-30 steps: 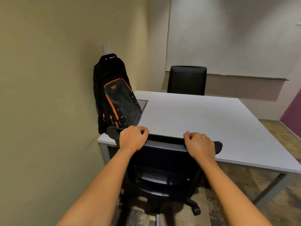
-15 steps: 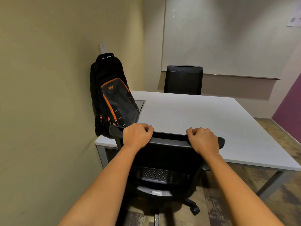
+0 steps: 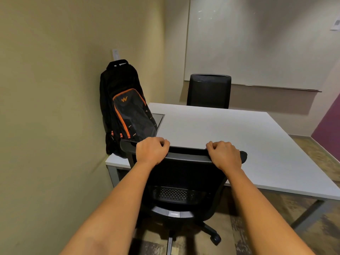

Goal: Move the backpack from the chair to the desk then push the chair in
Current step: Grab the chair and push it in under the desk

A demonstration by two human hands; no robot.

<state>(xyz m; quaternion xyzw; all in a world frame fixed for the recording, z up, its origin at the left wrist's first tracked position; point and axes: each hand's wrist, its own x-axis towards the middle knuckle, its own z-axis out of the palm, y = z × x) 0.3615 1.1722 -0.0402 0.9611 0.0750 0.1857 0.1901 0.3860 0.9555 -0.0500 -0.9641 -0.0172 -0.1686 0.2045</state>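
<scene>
The black and orange backpack (image 3: 127,111) stands upright on the near left corner of the white desk (image 3: 230,137), leaning against the beige wall. A black mesh office chair (image 3: 184,181) stands in front of me, its backrest at the desk's near edge and its seat under the desk. My left hand (image 3: 151,150) grips the left part of the backrest's top rim. My right hand (image 3: 223,153) grips the right part of the same rim.
A second black chair (image 3: 208,91) stands at the desk's far side. A beige wall (image 3: 55,107) runs close on the left. A grey cable hatch (image 3: 158,119) lies in the desk beside the backpack. The desk's leg (image 3: 309,213) stands at the right on patterned floor.
The chair has rolled a little further under the desk with both hands on its backrest. My view has lifted slightly.
</scene>
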